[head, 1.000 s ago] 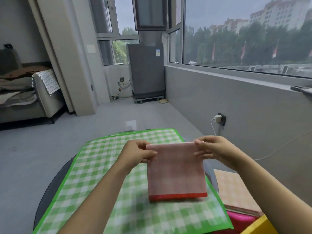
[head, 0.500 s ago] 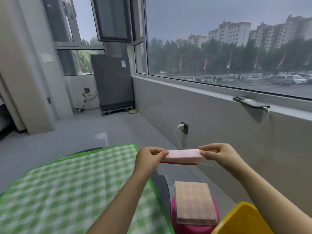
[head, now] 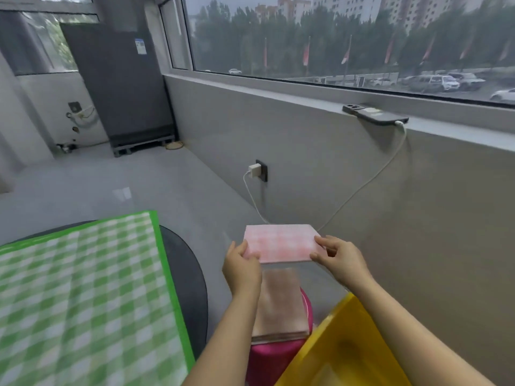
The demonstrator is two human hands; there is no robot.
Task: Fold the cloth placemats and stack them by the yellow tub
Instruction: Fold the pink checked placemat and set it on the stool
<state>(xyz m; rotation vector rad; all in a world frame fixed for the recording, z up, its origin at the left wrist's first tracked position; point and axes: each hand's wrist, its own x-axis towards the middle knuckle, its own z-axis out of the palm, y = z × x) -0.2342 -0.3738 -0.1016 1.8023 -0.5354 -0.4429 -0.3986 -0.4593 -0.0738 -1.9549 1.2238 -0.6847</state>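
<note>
i am seeing both hands holding a folded pink placemat [head: 281, 245] level in the air, off the right of the tabletop [head: 185, 274]. the left hand [head: 242, 267] is gripping its near left corner, fingers curled under the edge. the right hand [head: 341, 260] is pinching its right edge between thumb and fingers. the placemat is hanging just above and beyond a stack of folded tan placemats [head: 280, 307], which is resting on a pink stool [head: 274, 360] just beside the yellow tub [head: 342, 349]. a green checked cloth [head: 83, 296] is lying flat across the tabletop, to the left.
</note>
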